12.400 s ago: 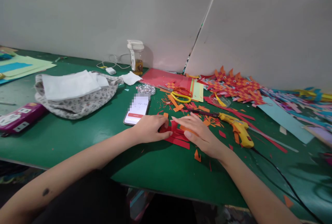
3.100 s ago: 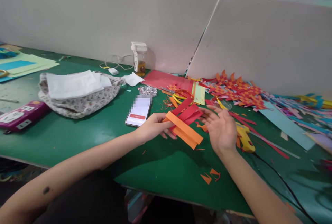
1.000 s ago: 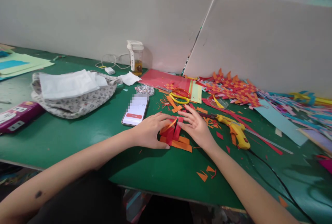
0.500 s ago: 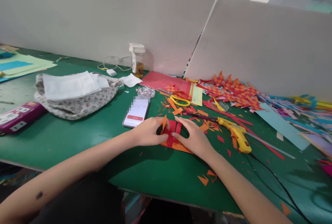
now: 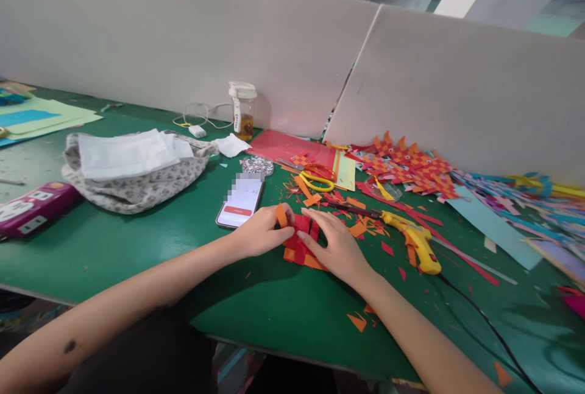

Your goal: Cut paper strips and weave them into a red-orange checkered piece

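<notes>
An orange strip is grasped by the left hand. Red strips, laid on the table between the hands, are touched by the right hand's spread fingers; whether anything is pinched there cannot be told. Strips are best kept flat, edges aligned, with the layers pressed steady.

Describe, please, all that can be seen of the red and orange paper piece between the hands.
The paper piece is made of flat strips, red and orange, that look like thin card and cross one another. Red strips run away from the person; orange shows along the near edge. It lies on the green table, with an orange strip curling up at its left side, against the left hand. The right hand touches it and covers part of its right side. The full weave is hidden.
</notes>
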Action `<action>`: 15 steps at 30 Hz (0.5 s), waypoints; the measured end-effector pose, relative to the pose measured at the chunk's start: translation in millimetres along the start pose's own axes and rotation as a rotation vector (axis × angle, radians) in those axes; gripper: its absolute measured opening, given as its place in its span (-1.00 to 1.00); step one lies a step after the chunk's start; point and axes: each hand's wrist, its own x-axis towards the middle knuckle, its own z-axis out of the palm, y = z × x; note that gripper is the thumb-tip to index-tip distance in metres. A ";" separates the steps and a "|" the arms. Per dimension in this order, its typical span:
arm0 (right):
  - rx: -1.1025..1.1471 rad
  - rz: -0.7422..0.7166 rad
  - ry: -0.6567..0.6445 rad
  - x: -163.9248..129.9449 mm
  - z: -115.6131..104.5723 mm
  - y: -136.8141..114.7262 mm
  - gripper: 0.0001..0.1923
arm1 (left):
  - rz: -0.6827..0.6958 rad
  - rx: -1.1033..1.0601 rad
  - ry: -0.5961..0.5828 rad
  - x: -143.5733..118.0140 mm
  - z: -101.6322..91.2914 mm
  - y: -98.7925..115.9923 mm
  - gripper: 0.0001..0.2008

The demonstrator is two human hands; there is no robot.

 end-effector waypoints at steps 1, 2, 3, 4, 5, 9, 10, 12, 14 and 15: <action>0.001 -0.010 -0.006 0.4 1.0 -1.8 -0.53 | -0.002 -0.006 0.010 0.3 0.2 -0.2 -0.95; 0.002 -0.018 -0.011 0.8 2.2 -3.3 -0.52 | -0.004 -0.011 0.020 0.5 0.3 -0.3 -0.95; 0.003 -0.023 -0.016 1.1 3.4 -4.5 -0.51 | -0.004 -0.014 0.029 0.6 0.5 -0.2 -0.95; 0.002 -0.024 -0.024 1.4 4.6 -5.4 -0.49 | -0.003 -0.016 0.035 0.7 0.7 -0.2 -0.94; -0.002 -0.024 -0.035 1.5 5.7 -5.9 -0.47 | -0.005 -0.019 0.042 0.7 1.1 -0.4 -0.94; -0.018 -0.011 -0.073 1.3 8.1 -6.4 -0.43 | -0.020 -0.017 0.064 0.9 3.0 -3.0 -0.90; -0.022 -0.007 -0.076 1.2 8.2 -6.6 -0.43 | -0.019 -0.012 0.069 0.9 3.3 -4.0 -0.89; -0.031 -0.006 -0.081 1.0 8.2 -7.1 -0.43 | -0.014 -0.002 0.068 1.1 3.7 -5.6 -0.87; -0.034 -0.012 -0.081 0.6 8.4 -7.9 -0.45 | -0.017 0.005 0.061 1.1 3.6 -6.6 -0.86; -0.031 -0.019 -0.078 0.3 8.7 -8.3 -0.46 | -0.021 0.007 0.057 0.9 3.6 -6.8 -0.86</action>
